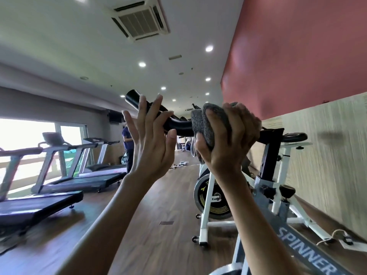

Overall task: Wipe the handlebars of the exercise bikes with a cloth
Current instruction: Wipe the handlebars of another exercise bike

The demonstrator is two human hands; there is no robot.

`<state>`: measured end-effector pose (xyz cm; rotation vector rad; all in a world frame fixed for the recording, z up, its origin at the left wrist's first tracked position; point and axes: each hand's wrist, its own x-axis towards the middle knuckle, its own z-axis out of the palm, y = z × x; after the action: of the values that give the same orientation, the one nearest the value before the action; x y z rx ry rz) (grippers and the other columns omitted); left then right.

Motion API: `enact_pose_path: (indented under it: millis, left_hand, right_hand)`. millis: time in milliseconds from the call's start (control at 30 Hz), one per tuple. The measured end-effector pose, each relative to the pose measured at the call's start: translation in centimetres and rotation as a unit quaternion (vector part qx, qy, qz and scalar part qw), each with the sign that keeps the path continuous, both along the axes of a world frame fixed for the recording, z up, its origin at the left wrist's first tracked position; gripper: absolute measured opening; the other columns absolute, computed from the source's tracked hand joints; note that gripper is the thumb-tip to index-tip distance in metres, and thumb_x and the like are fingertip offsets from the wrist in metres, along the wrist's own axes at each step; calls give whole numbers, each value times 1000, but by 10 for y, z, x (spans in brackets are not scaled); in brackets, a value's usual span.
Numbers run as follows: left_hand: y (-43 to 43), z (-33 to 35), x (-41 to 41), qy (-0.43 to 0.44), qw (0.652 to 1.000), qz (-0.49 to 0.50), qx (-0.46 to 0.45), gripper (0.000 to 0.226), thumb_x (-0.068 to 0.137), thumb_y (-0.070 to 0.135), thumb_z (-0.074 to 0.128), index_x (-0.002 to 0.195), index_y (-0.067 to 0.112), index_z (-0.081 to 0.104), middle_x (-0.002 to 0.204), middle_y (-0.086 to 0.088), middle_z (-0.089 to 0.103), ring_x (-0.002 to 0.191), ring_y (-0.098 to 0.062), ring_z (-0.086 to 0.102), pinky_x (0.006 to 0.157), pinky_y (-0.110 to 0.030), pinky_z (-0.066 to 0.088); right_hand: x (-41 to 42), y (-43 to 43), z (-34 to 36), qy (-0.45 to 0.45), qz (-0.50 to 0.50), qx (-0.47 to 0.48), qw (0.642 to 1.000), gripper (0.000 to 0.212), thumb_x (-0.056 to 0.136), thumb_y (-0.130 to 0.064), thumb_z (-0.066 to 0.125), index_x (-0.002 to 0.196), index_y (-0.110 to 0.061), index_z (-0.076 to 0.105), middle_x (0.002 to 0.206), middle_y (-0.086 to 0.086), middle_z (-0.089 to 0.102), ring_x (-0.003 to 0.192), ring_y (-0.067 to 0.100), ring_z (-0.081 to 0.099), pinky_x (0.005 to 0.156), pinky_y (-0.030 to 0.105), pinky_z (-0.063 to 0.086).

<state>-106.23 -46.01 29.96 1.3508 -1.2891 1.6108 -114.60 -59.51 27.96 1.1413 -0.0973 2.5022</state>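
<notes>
A grey cloth (210,124) is gripped by the right hand (232,139) around the black handlebar (174,126) of the exercise bike (278,185). The left hand (151,139) is held open, fingers spread, beside the bar.

The cloth (210,124) at centre right is a mottled mid-grey against the glossy black handlebar (178,129). At lower right the bike frame (309,253) is pale grey-blue, with a darker grey band carrying white SPINNER lettering. The flywheel (220,207) is black with yellow concentric rings. At upper right the wall (297,46) is terracotta red above a beige panel (327,155) with fine streaked grain. The floor (158,231) is dark brown wood plank. At left the treadmills (95,182) are black and silver-grey.
</notes>
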Motion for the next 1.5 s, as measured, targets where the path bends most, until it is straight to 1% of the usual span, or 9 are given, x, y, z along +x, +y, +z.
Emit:
enact_pose_path:
  millis: [300,467,600,767,867,1067,1200,1367,1500]
  left_hand:
    - [2,9,6,-21,999,23,11,43,102,41,17,116,12,46,125,-11,52,140,-28,27,115,-60,3]
    - [-2,8,2,-7,1000,21,20,45,103,38,16,118,10,49,125,-17,52,138,-35,27,114,-60,13]
    - [-15,7,-13,18,1000,-9,-14,41,97,28,27,104,-1,55,116,-19,54,134,-42,28,115,-49,19]
    - [-20,7,-16,9,998,19,-53,39,98,27,26,96,0,53,106,-8,53,132,-24,31,112,-54,22]
    - [-24,6,-15,-19,997,12,-71,35,98,24,24,97,2,51,108,13,42,129,-1,27,108,-60,25]
    - [-28,2,-20,-16,997,9,-80,39,97,28,20,99,3,51,108,-1,44,124,-43,37,107,-49,27]
    - [-22,2,-14,-14,998,11,-66,44,97,32,18,103,2,50,112,-5,44,127,-41,35,107,-48,26]
    - [-19,4,-14,-22,999,8,-45,21,97,37,19,98,34,40,103,29,41,115,-14,39,101,-55,30]
    - [-18,4,-12,-25,999,7,-40,20,96,36,21,97,35,41,104,40,39,114,-10,37,105,-55,27]
  right_hand:
    - [3,2,6,-60,164,70,982,39,97,-38,36,120,-11,52,125,12,48,122,33,43,99,57,39]
    - [9,-18,2,-46,112,29,992,41,98,-45,33,123,-16,49,129,13,44,125,34,42,109,51,33]
    - [8,-9,4,-84,314,68,943,41,99,-39,33,126,-10,47,132,15,45,130,38,40,108,56,34]
    - [21,-31,5,-98,226,23,969,44,100,-45,28,127,-15,45,133,16,44,129,37,42,113,54,30]
    - [22,-37,9,-135,411,59,900,48,102,-44,22,128,-9,43,132,23,52,128,39,46,108,55,37]
    - [39,-36,12,-155,398,18,904,49,100,-46,21,128,-11,41,136,14,41,131,37,40,107,60,35]
    - [36,-28,23,-234,567,100,784,52,102,-45,18,128,-7,42,133,23,51,127,42,46,102,61,39]
    - [46,-13,24,-221,376,12,900,45,98,-47,21,126,-18,41,133,15,40,129,37,38,108,58,34]
    - [51,-27,29,-263,540,71,796,53,101,-47,16,128,-8,39,138,17,38,132,43,38,106,64,33]
